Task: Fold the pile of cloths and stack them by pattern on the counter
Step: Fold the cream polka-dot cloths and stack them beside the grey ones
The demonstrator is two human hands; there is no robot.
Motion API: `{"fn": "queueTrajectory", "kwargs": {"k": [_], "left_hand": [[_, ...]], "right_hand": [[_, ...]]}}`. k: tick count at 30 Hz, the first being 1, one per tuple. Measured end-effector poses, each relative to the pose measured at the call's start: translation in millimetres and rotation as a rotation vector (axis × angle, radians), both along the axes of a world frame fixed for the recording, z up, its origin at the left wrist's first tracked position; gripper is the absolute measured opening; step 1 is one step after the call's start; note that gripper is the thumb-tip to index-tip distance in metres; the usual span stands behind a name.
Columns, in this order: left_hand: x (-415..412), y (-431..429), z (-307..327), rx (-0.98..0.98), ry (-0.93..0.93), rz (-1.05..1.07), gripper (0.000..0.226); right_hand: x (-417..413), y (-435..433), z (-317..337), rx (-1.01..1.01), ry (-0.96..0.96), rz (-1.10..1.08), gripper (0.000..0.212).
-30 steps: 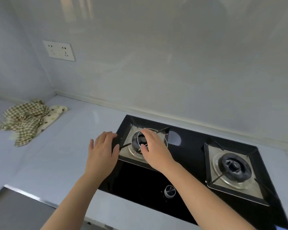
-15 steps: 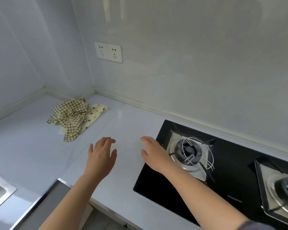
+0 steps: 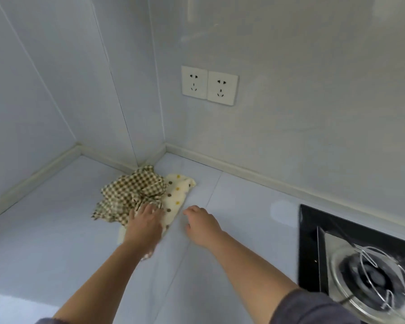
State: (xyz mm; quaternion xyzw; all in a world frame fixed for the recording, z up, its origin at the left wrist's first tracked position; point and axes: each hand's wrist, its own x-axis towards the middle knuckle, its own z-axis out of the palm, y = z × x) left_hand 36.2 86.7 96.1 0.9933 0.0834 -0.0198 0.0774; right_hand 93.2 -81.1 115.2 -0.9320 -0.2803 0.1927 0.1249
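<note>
A crumpled pile of cloths lies in the counter's corner: a brown-and-cream checked cloth (image 3: pixel 131 192) on top of a cream cloth with brown and yellow dots (image 3: pixel 177 195). My left hand (image 3: pixel 145 223) lies on the pile's near edge, fingers over both cloths; whether it grips them is hidden. My right hand (image 3: pixel 202 224) hovers just right of the dotted cloth over the bare counter (image 3: pixel 243 213), fingers loosely curled and holding nothing.
A black gas hob (image 3: pixel 311 244) with a steel burner and a wire ring sits at the right. A double wall socket (image 3: pixel 209 85) is on the wall above the counter. Walls close the corner behind the pile.
Both hands have left the hob and moved left to the cloth pile. My left hand now lies on the cloths. The view has swung left toward the corner.
</note>
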Motion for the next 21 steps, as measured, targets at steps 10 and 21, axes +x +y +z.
{"fn": "queueTrajectory", "kwargs": {"k": [10,21], "left_hand": [[38.7,71.1,-48.0,0.199,-0.006,-0.158,0.029],[33.5,65.8,-42.8,0.069,0.161,-0.119,0.039]], "right_hand": [[34.3,57.8,-44.7,-0.205,-0.244,0.03,0.028],[28.6,63.2,-44.5,-0.084,-0.168,0.181,0.063]]}}
